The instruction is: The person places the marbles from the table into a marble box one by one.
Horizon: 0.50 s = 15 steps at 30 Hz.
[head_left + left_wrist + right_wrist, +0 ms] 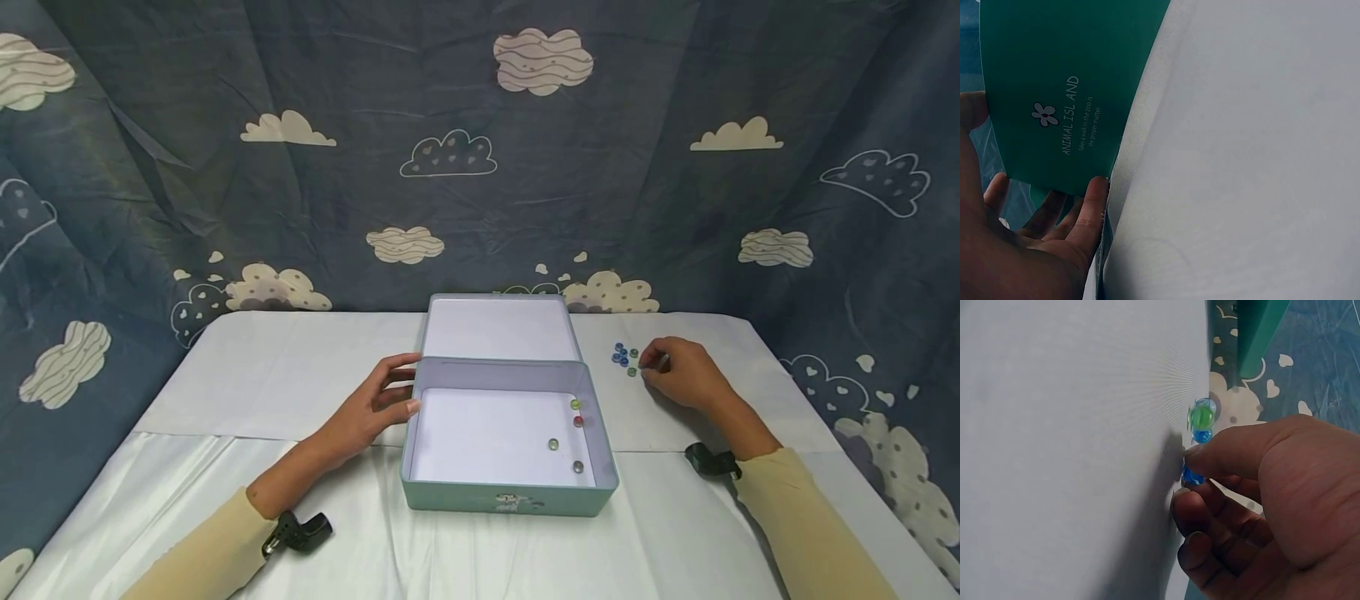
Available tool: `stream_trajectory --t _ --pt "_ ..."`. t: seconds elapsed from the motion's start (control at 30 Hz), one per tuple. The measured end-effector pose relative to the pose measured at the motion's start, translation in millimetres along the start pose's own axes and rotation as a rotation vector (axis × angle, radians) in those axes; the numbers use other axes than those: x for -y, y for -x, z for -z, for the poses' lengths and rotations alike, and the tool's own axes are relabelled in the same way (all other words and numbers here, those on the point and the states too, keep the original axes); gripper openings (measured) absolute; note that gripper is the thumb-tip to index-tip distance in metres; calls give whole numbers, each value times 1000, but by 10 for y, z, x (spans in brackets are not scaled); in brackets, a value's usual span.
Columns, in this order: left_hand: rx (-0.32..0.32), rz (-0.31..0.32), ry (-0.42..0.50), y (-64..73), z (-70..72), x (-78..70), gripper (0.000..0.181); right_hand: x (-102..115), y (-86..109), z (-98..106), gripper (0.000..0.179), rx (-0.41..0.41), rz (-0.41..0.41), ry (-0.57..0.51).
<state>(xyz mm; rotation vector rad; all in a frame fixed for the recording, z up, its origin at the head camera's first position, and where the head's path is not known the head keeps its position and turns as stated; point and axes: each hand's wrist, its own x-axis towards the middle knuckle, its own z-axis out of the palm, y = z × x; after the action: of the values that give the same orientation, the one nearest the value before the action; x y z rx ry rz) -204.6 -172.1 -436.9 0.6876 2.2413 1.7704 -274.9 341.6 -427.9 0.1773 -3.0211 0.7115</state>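
Observation:
A green tin box [517, 497] stands with its hinged lid [498, 327] tipped back. On its left side rest the outstretched fingertips of my left hand [367, 408]; the left wrist view shows them along the printed wall [1066, 56]. Inside, toward the right, lie a yellow-green marble [575, 404], a red marble [578, 422] and a couple of clear or greyish ones. Right of the box, my right hand [686, 375] is low over the cloth beside a cluster of marbles. Its thumb and forefinger pinch a blue marble [1193, 475], partly hidden by the thumb.
Several blue marbles [619, 357] and a few green marbles [633, 353] sit between the box and my right hand. White cloth [247, 375] covers the table. A dark blue curtain [360, 75] with clouds hangs behind and at both sides.

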Motion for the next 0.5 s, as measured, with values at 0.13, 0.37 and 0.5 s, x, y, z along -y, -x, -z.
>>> stream_trajectory --t 0.13,0.37,0.5 --pt "-2 6 -7 7 5 8 70 0 -2 -4 13 1 1 2" --pt "1 -4 -1 0 5 6 70 46 8 45 14 16 1 -3" --pt "6 -15 3 -9 5 3 70 81 15 108 15 33 10 -20"
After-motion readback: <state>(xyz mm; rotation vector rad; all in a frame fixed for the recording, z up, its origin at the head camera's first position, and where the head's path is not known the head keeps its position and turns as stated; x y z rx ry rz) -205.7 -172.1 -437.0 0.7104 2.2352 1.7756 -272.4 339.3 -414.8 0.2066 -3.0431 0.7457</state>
